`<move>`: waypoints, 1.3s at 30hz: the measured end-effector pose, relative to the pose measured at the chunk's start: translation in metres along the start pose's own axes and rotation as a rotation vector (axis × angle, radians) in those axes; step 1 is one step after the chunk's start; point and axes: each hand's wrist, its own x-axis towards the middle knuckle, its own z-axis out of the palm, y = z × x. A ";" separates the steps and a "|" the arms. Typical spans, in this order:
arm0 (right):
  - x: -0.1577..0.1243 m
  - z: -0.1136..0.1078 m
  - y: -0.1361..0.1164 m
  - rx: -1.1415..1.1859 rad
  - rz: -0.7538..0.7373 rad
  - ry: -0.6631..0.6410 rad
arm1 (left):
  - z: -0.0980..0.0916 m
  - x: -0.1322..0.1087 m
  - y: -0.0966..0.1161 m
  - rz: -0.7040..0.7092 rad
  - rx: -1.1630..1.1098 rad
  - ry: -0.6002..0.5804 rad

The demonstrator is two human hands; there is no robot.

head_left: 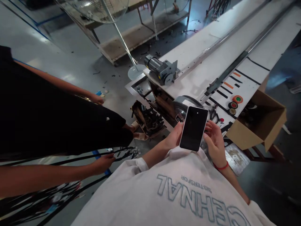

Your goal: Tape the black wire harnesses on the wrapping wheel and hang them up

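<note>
A smartphone (pixel 194 128) with a dark screen and a pale edge is held upright in front of my chest. My left hand (pixel 174 137) grips its left side, the fingers partly hidden behind it. At the phone's right edge, my right hand (pixel 215 142) has its fingers curled and its thumb close to the side; a red band circles that wrist. Just beyond the phone, a grey wheel-like part (pixel 188 102) sits at the near end of a long white workbench (pixel 199 70).
A motor (pixel 156 64) is mounted on the bench's left corner. Tape rolls (pixel 238 99) and black and orange strips lie on the right side. An open cardboard box (pixel 249 133) stands at right. On the left, another person in black (pixel 58 116) holds dark cables (pixel 124 152).
</note>
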 end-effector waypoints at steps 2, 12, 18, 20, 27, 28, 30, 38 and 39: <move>0.002 0.003 -0.004 0.129 0.027 -0.069 | 0.000 -0.001 -0.004 -0.017 0.024 -0.011; -0.001 -0.007 -0.009 0.360 0.119 -0.171 | -0.008 0.002 -0.012 -0.090 0.211 -0.033; -0.003 -0.019 -0.010 0.332 0.090 -0.185 | 0.000 0.009 -0.018 -0.114 0.264 -0.027; -0.003 -0.021 -0.010 0.294 0.076 -0.184 | -0.001 0.011 -0.020 -0.122 0.272 -0.038; -0.002 -0.024 0.001 0.041 -0.003 -0.087 | 0.000 0.013 -0.029 -0.138 0.332 -0.084; -0.002 -0.024 0.003 0.034 -0.008 -0.080 | 0.000 0.013 -0.030 -0.136 0.342 -0.090; -0.002 -0.024 0.006 0.003 -0.022 -0.056 | 0.001 0.012 -0.033 -0.109 0.365 -0.099; -0.004 -0.022 0.010 -0.010 -0.006 -0.078 | -0.009 0.012 -0.042 -0.070 0.374 -0.116; -0.004 -0.021 0.010 0.003 0.001 -0.053 | -0.010 0.011 -0.043 -0.060 0.398 -0.114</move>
